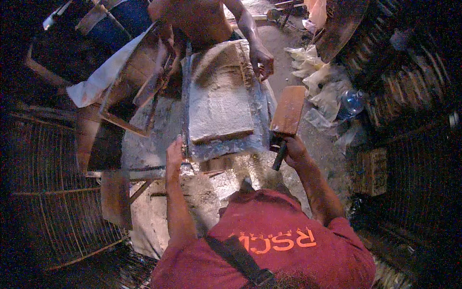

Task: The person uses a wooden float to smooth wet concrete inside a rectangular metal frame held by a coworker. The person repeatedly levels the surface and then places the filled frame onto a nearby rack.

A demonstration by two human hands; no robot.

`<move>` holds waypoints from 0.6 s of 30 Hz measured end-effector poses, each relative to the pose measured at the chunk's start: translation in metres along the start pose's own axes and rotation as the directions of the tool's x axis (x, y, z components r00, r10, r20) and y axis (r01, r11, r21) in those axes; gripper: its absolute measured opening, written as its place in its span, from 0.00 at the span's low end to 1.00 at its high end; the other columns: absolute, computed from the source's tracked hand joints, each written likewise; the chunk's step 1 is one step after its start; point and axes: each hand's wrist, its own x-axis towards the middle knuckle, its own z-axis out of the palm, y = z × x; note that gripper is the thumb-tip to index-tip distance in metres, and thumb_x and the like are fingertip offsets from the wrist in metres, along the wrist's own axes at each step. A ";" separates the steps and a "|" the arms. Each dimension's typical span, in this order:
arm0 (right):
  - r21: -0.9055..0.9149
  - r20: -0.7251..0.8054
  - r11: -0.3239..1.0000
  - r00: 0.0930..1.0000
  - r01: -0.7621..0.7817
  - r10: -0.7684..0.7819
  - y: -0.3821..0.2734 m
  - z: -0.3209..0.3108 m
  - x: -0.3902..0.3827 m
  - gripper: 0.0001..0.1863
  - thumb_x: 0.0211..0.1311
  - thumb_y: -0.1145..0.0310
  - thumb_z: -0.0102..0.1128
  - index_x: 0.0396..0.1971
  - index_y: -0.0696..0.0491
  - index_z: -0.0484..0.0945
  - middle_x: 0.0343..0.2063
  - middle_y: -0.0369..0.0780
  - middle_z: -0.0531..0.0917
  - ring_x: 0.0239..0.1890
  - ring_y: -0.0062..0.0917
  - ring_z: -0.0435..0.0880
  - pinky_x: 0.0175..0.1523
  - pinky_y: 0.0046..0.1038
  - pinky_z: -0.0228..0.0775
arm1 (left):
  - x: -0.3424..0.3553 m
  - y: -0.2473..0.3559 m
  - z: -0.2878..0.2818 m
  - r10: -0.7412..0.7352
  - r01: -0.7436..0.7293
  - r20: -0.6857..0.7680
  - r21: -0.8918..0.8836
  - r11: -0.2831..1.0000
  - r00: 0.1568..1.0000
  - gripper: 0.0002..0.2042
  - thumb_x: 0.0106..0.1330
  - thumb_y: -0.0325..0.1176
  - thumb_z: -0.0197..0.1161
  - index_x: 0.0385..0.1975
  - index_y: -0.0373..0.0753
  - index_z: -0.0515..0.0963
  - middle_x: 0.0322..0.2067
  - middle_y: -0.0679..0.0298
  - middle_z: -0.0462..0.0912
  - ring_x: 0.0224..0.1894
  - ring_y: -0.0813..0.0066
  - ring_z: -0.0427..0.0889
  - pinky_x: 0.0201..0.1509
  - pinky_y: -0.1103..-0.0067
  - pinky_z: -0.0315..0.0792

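My right hand (294,150) grips the dark handle of a flat wooden paddle (288,108). Its rectangular blade stands beside the tray's right edge. My left hand (175,150) is at the near left corner of a long tray (231,147) with raised side rails, closed about the left rail; part of the fingers is hard to make out. On the tray lies a thick, pale slab (221,106) with a rough, powdery top. Across from me is a person whose one hand (261,62) hangs by the slab's far right corner, while the other is near a wooden piece (147,89).
A rectangular wooden frame (126,126) leans at the left on a dusty table (139,154). Crumpled plastic bags (315,82) and a clear blue bottle (352,103) lie on the right-hand floor. Slatted walls (53,192) stand on both sides, and a wooden crate (373,171) sits at the right.
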 end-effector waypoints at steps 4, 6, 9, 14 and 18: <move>-0.276 0.038 0.952 0.991 0.132 -0.126 0.007 0.021 -0.004 0.12 0.69 0.68 0.54 0.48 0.56 0.75 0.37 0.40 0.81 0.37 0.29 0.82 0.37 0.31 0.79 | 0.058 -0.052 -0.024 -0.143 0.163 0.147 -0.133 0.978 0.979 0.19 0.72 0.54 0.55 0.39 0.42 0.80 0.29 0.71 0.79 0.30 0.79 0.76 0.35 0.74 0.71; -0.296 -0.015 0.946 0.990 0.132 -0.142 0.013 0.018 -0.007 0.13 0.68 0.67 0.55 0.48 0.55 0.75 0.37 0.39 0.80 0.37 0.28 0.81 0.36 0.30 0.78 | 0.075 -0.047 -0.021 -0.085 0.155 0.273 -0.249 0.956 0.958 0.25 0.71 0.58 0.52 0.51 0.42 0.78 0.40 0.61 0.84 0.40 0.64 0.84 0.44 0.64 0.78; 0.139 0.033 0.990 0.999 -0.014 0.010 0.021 0.023 -0.003 0.15 0.68 0.63 0.57 0.49 0.55 0.75 0.38 0.38 0.80 0.36 0.26 0.80 0.37 0.30 0.77 | 0.095 -0.040 -0.024 0.001 0.193 0.389 -0.460 0.866 0.921 0.24 0.73 0.53 0.51 0.54 0.39 0.77 0.45 0.57 0.85 0.49 0.57 0.83 0.50 0.64 0.78; -0.328 0.002 0.945 1.000 0.015 -0.015 0.021 0.028 -0.002 0.23 0.67 0.54 0.59 0.53 0.54 0.74 0.44 0.37 0.80 0.39 0.25 0.80 0.43 0.31 0.76 | 0.066 0.017 0.010 -0.016 0.011 -0.022 -0.229 0.973 1.000 0.24 0.74 0.49 0.53 0.43 0.27 0.79 0.34 0.61 0.83 0.35 0.69 0.78 0.44 0.70 0.71; -0.073 -0.156 0.997 0.988 0.004 -0.015 0.012 0.058 -0.027 0.24 0.66 0.59 0.61 0.58 0.52 0.70 0.47 0.38 0.80 0.44 0.28 0.81 0.46 0.31 0.77 | 0.023 0.019 0.010 0.192 -0.215 -0.162 -0.140 0.967 0.968 0.25 0.74 0.49 0.52 0.35 0.27 0.79 0.31 0.61 0.80 0.33 0.72 0.73 0.40 0.70 0.69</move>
